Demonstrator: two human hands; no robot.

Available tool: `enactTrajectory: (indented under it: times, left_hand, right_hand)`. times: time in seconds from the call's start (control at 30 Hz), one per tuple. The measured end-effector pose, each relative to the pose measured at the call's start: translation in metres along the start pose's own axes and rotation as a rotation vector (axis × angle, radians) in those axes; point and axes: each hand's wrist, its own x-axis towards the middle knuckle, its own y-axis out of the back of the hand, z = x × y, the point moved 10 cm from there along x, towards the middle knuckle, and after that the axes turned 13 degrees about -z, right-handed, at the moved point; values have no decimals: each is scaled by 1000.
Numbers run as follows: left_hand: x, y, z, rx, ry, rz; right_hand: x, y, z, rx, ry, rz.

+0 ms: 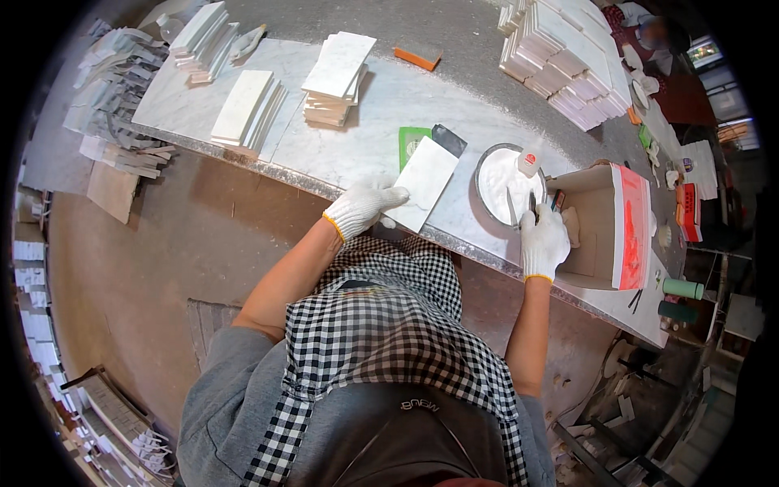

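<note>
**Tile in your left grip, right grip at the bowl**

Your left grip [365, 207], in a white glove, is closed on one edge of the tile [426, 183], thumb across its top face. The tile sits slantwise in front of you near the edge of the surface [316, 162], hiding part of a green packet [412, 140]; a dark block [449, 140] lies just beyond its far end. You cannot tell here whether the tile touches the surface.

Your right grip [544, 239], gloved too, is at the near rim of the bowl [476, 196], fingers drawn in narrow beside a slim tool [511, 207]. Whether they clasp it, you cannot tell. The bowl holds white powder [497, 174] and a small tub [529, 163]. Just right of it stands an open box [631, 227].

Farther left on the surface you have two tile stacks, one low [247, 112], one taller [337, 73]. An orange block [417, 57] lies beyond them.
</note>
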Motion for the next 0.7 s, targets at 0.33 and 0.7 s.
enactTrajectory:
  times: [0.33,0.7]
  left_hand:
    - [-21,21,0,-203,-138,-105]
    - [-108,83,50,-754,-1001,-518]
  right_hand:
    - [1,1,2,39,47,48]
    - [0,3,8,101,70,172]
